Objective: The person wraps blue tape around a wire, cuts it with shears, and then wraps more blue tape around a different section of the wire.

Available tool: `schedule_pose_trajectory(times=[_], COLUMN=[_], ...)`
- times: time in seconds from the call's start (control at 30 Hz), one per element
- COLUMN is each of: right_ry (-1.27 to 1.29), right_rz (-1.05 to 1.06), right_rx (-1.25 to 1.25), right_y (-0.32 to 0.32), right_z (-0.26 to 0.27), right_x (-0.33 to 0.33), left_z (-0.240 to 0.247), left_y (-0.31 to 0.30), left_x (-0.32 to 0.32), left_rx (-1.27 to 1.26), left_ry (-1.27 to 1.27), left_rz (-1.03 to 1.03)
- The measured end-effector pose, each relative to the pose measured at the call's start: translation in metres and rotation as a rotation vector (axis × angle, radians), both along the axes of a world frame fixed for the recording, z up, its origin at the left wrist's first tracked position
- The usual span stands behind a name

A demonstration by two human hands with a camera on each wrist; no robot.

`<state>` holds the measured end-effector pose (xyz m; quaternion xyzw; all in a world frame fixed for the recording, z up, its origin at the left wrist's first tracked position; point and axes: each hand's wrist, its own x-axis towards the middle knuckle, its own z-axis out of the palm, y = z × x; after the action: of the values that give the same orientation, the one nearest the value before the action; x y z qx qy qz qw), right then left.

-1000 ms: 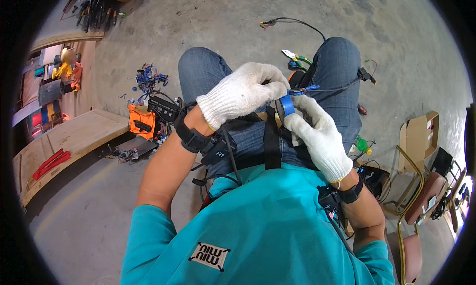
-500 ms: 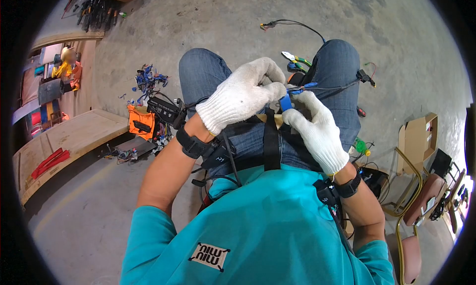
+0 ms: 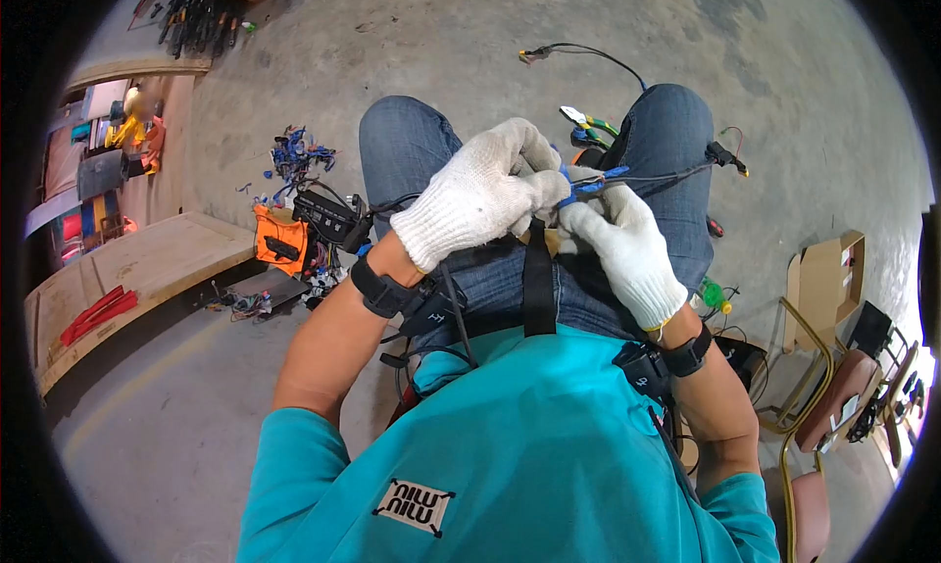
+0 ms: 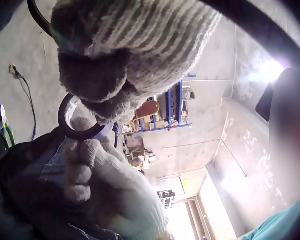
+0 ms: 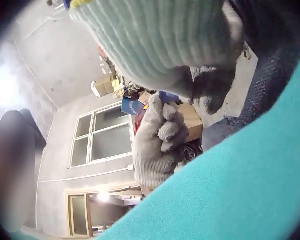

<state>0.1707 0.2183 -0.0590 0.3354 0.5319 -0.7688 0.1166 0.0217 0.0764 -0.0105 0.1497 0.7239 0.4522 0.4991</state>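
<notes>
In the head view, the white-gloved left hand (image 3: 483, 195) curls its fingers round a roll of blue tape (image 3: 567, 193), mostly hidden by the glove. Seen from the left wrist, the roll (image 4: 85, 134) is a dark ring between the left hand (image 4: 135, 55) above and the right hand (image 4: 110, 185) below. The gloved right hand (image 3: 627, 259) pinches a thin dark cable (image 3: 671, 177) where blue tape (image 3: 610, 174) wraps it; the fingertips are partly hidden. The right wrist view shows the right hand (image 5: 160, 45) above the left hand (image 5: 157, 145), the cable out of sight.
Green-handled pliers (image 3: 588, 122) lie on the floor between the knees. Another cable end (image 3: 564, 48) lies ahead. At left are a blue wire pile (image 3: 299, 153), an orange item (image 3: 279, 240) and a wooden bench (image 3: 147, 269); an open cardboard box (image 3: 823, 284) is at right.
The blue tape roll, earlier plainly visible between the hands, is now mostly behind the left fingers. The left hand has shifted slightly right, nearer the cable; the right hand stays beside it.
</notes>
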Motion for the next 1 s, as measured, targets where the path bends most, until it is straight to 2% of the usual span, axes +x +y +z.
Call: schedule_pose_trajectory(times=[0.07, 0.13, 0.27, 0.33, 0.53, 0.67, 0.73, 0.83, 1.0], right_ry=[0.045, 0.113, 0.102, 0.177, 0.258, 0.234, 0.248, 0.215, 0.272], right_rz=[-0.032, -0.170, -0.200, -0.240, -0.245, -0.283, -0.354, -0.380, -0.346], right_rx=[-0.046, -0.221, -0.371, -0.506, -0.545, -0.530, -0.503, -0.459, -0.490], right_y=[0.000, -0.004, 0.000, 0.000, 0.000, 0.000, 0.001, 0.005, 0.004], right_z=[-0.004, -0.014, -0.022, -0.017, -0.028, -0.032, -0.027, -0.027, -0.027], right_x=[-0.001, -0.001, 0.000, -0.002, -0.006, -0.003, -0.003, -0.004, -0.006], left_z=[0.004, 0.006, 0.007, 0.005, 0.004, 0.000, -0.003, -0.004, -0.003], left_y=[0.002, 0.003, 0.002, 0.002, 0.000, -0.002, -0.006, -0.008, -0.006], left_x=[0.001, 0.002, 0.004, 0.007, -0.001, -0.004, -0.003, -0.002, -0.001], left_rx=[-0.015, -0.058, -0.075, -0.078, -0.137, -0.110, 0.017, 0.058, -0.025], left_ry=[0.004, 0.055, 0.058, 0.091, 0.038, -0.026, -0.060, -0.050, -0.084], left_rz=[0.009, 0.049, 0.100, 0.105, -0.017, -0.028, -0.103, -0.148, -0.136])
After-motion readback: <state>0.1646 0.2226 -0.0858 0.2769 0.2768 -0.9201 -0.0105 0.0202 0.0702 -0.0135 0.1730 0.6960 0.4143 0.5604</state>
